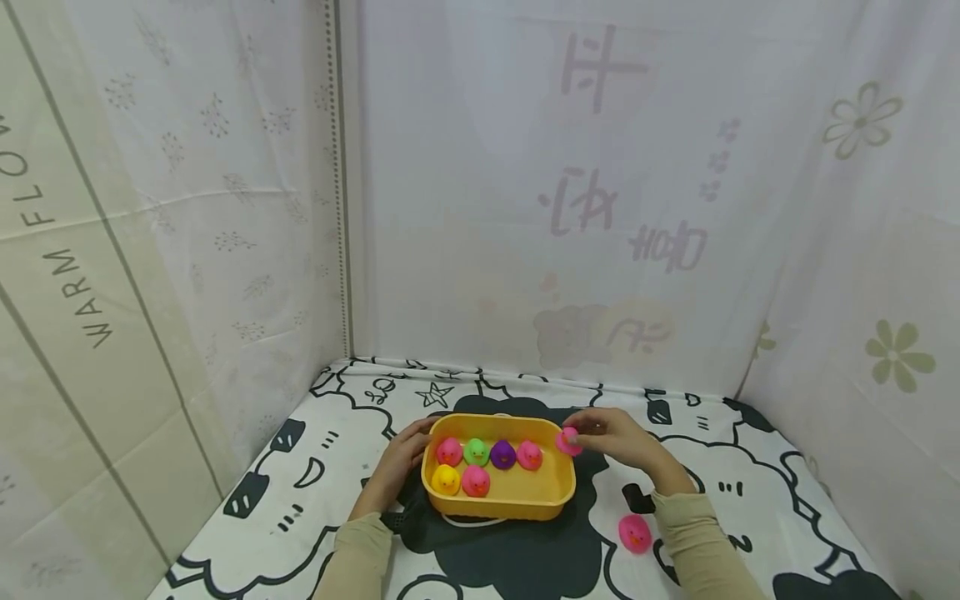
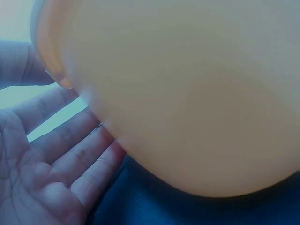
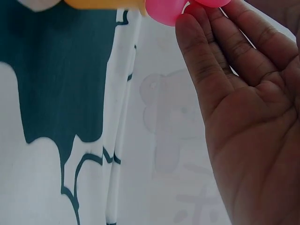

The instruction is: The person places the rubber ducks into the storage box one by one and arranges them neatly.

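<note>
At the left end of the yellow tub (image 1: 517, 508), my left hand (image 1: 405, 454) holds the rim. In the left wrist view, the fingers (image 2: 70, 154) of that hand lie along the tub's outer wall (image 2: 187, 117). My right hand (image 1: 611, 435) pinches a pink toy duck (image 1: 568, 442) at the tub's right rim. Fingertips and the pink duck (image 3: 166, 10) show at the top of the right wrist view. Inside the tub are a green duck (image 1: 476, 452), a purple duck (image 1: 503, 454), a yellow duck (image 1: 446, 480) and several pink ducks (image 1: 476, 481).
Another pink duck (image 1: 635, 533) lies on the patterned cloth (image 1: 555, 567), near the right forearm. Printed curtains (image 1: 480, 208) hang behind the table and on both sides. A thin pale handle (image 1: 472, 523) shows along the tub's front.
</note>
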`<state>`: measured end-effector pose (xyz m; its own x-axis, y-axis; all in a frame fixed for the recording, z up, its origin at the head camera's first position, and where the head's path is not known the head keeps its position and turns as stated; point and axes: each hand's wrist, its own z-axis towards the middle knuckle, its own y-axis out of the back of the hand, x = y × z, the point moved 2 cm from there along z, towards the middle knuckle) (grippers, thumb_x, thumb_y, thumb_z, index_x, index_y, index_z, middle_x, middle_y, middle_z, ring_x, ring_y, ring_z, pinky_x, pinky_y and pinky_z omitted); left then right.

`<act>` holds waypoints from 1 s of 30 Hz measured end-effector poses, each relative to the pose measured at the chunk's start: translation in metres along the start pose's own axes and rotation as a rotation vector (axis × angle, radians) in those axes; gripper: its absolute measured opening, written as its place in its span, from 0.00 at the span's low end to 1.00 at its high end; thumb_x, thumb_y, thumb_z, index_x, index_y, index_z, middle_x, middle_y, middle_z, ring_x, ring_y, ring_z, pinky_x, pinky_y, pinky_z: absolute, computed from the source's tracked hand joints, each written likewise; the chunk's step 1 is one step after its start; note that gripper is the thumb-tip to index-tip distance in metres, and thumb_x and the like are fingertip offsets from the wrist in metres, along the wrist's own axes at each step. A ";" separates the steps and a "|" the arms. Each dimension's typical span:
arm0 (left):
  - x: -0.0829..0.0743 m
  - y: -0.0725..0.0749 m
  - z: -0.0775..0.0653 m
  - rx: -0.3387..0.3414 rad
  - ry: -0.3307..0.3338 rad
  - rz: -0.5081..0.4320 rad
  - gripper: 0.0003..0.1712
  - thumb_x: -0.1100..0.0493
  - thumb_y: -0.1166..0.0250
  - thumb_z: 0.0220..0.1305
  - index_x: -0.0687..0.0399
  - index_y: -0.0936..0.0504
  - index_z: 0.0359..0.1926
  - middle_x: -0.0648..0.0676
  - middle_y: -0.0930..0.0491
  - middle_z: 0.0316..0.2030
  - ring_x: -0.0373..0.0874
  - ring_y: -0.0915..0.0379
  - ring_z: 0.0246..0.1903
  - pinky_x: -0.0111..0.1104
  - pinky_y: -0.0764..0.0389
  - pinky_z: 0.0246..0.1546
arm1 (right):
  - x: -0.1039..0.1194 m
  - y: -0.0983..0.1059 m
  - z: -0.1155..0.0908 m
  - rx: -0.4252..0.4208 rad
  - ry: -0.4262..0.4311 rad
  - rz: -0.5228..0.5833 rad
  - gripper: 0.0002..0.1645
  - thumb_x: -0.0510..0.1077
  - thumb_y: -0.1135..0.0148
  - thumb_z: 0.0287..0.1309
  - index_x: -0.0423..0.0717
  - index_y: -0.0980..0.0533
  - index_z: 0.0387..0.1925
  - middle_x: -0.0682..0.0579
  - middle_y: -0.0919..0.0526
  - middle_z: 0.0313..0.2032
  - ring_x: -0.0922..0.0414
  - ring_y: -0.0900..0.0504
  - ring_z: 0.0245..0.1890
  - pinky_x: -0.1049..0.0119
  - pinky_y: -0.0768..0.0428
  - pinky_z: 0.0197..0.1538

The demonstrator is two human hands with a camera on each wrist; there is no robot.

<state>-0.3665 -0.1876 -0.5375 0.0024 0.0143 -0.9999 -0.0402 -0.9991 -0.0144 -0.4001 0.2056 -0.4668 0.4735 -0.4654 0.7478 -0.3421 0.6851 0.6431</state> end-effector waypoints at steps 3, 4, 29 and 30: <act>0.001 0.000 -0.001 0.009 0.001 -0.003 0.26 0.52 0.43 0.71 0.51 0.25 0.67 0.58 0.28 0.66 0.53 0.27 0.61 0.44 0.30 0.66 | 0.003 -0.006 0.003 0.032 -0.011 0.030 0.21 0.52 0.32 0.63 0.48 0.18 0.54 0.55 0.15 0.48 0.54 0.16 0.51 0.60 0.17 0.54; 0.001 0.000 -0.001 0.011 0.003 -0.004 0.26 0.52 0.43 0.71 0.51 0.25 0.67 0.58 0.28 0.66 0.53 0.27 0.61 0.43 0.29 0.66 | 0.005 -0.007 0.004 0.040 -0.010 0.030 0.20 0.51 0.31 0.63 0.48 0.18 0.54 0.55 0.15 0.48 0.54 0.16 0.51 0.61 0.16 0.53; 0.002 0.002 0.002 0.009 -0.016 -0.027 0.25 0.53 0.43 0.71 0.51 0.24 0.66 0.58 0.26 0.64 0.51 0.26 0.59 0.41 0.26 0.63 | 0.031 -0.047 0.033 0.237 0.066 -0.082 0.13 0.51 0.31 0.62 0.59 0.16 0.48 0.65 0.15 0.44 0.61 0.16 0.47 0.65 0.18 0.51; 0.001 0.002 0.002 0.007 -0.013 -0.028 0.24 0.53 0.43 0.71 0.51 0.24 0.66 0.57 0.26 0.64 0.51 0.26 0.59 0.41 0.26 0.63 | 0.032 -0.049 0.034 0.247 0.068 -0.082 0.13 0.51 0.31 0.62 0.58 0.16 0.49 0.65 0.15 0.44 0.61 0.17 0.48 0.65 0.18 0.52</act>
<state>-0.3689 -0.1893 -0.5383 -0.0097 0.0428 -0.9990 -0.0476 -0.9980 -0.0423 -0.3958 0.1381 -0.4682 0.5581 -0.4692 0.6844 -0.4842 0.4856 0.7278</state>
